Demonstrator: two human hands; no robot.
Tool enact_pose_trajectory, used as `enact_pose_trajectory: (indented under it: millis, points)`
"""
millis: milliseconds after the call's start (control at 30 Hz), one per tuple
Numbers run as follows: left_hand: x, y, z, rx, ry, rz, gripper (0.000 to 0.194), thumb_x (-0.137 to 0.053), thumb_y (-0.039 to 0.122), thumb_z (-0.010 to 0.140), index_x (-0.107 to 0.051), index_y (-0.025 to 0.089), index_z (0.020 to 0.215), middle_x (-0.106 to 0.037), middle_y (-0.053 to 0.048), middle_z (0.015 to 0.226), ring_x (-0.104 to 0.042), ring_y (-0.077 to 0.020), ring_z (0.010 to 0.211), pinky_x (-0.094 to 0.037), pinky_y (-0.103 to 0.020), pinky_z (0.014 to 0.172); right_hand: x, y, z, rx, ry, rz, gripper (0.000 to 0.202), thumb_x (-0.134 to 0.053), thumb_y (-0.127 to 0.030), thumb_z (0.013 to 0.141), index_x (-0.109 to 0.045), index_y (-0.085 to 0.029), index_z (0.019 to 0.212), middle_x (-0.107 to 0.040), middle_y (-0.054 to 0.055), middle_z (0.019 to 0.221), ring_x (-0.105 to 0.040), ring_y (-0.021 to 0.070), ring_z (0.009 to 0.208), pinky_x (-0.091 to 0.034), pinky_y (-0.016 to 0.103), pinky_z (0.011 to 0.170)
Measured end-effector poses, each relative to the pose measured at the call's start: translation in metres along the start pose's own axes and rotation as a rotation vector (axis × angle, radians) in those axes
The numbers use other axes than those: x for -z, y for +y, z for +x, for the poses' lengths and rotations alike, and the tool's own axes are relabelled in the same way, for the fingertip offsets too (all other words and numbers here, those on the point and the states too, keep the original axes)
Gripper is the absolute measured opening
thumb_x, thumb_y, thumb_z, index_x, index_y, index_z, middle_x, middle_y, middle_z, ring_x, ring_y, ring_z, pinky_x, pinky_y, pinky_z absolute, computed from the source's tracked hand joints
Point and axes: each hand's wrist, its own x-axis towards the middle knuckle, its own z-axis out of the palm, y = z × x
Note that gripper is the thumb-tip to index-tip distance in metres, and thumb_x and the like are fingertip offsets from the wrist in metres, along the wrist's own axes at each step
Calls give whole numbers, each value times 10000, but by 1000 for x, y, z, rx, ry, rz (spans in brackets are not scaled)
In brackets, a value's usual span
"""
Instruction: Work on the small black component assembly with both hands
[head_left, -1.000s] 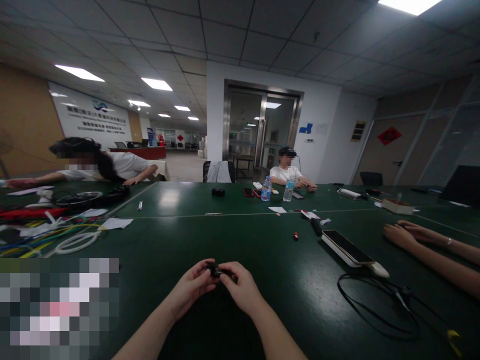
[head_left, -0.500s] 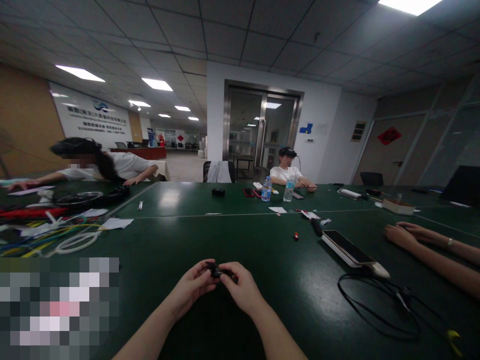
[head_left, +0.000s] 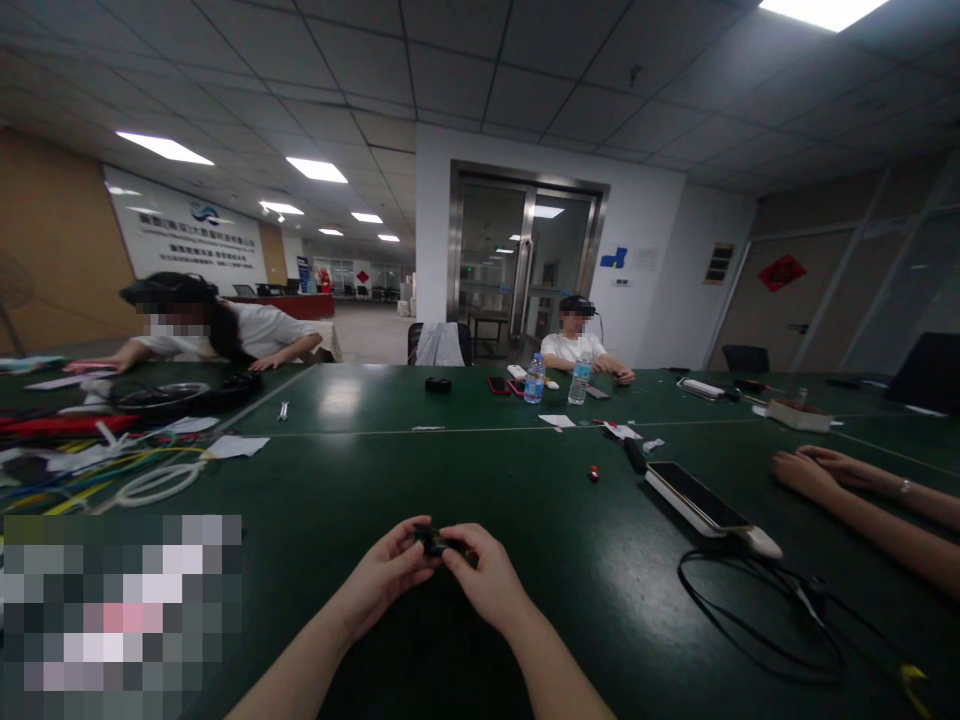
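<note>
Between my two hands is a small black object (head_left: 432,541), mostly covered by fingers, so its kind cannot be made out. My left hand (head_left: 391,562) pinches its left side with thumb and fingertips. On the other side, my right hand (head_left: 486,572) is closed around it, thumb toward the middle. Both hands are just above the near part of the dark green table (head_left: 360,480). A small red-and-white item (head_left: 593,474) lies beyond my right hand.
To the right are a phone (head_left: 697,495) on a white device, a black cable (head_left: 757,640) and another person's hands (head_left: 814,470). Cables (head_left: 157,483) and paper (head_left: 238,447) lie left. Two bottles (head_left: 534,380) stand ahead. Two people sit across the table.
My hands hold nearly the same pose around the black object. The person at the far left has drawn an outstretched hand slightly to the right.
</note>
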Motion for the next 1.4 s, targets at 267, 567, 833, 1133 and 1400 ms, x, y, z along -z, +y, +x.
enact_pose_trajectory:
  millis: [267, 567, 833, 1133, 1400]
  points:
    - [2, -3, 4, -26, -11, 9, 363, -709, 186, 657, -561, 206, 988, -648, -33, 897, -638, -167, 795, -469, -293, 731, -3, 6, 3, 24, 53, -24, 250, -561, -250, 757, -615, -240, 1001, -552, 50, 1117, -520, 201, 1050, -414, 358, 903]
    - [2, -4, 2, -15, -29, 46, 408, -694, 169, 671, -525, 184, 1042, -629, -50, 949, -631, -162, 819, -483, -301, 771, -3, 7, 4, -23, 20, -27, 194, -595, -242, 735, -639, -244, 924, -583, 18, 1038, -546, 182, 996, -416, 321, 885]
    - [-1, -3, 0, -33, -40, 99, 406, -666, 174, 701, -486, 180, 1065, -622, -63, 972, -626, -155, 807, -483, -278, 734, -2, 6, 3, -31, 3, -31, 191, -591, -252, 735, -631, -252, 922, -583, 9, 1017, -547, 179, 977, -422, 311, 870]
    - [3, -7, 5, -67, -47, 129, 368, -674, 204, 693, -501, 195, 1018, -615, -34, 902, -622, -150, 771, -464, -294, 735, -4, 13, 7, -9, 108, 61, 152, -580, -227, 727, -637, -230, 868, -590, 31, 1061, -513, 215, 1057, -367, 357, 930]
    - [3, -3, 5, -127, -42, 89, 448, -683, 233, 683, -474, 215, 1078, -629, -81, 1030, -599, -215, 937, -434, -340, 812, 5, 29, 16, -137, 270, 430, 319, -599, -372, 720, -608, -204, 991, -643, 55, 1006, -572, 225, 989, -433, 351, 871]
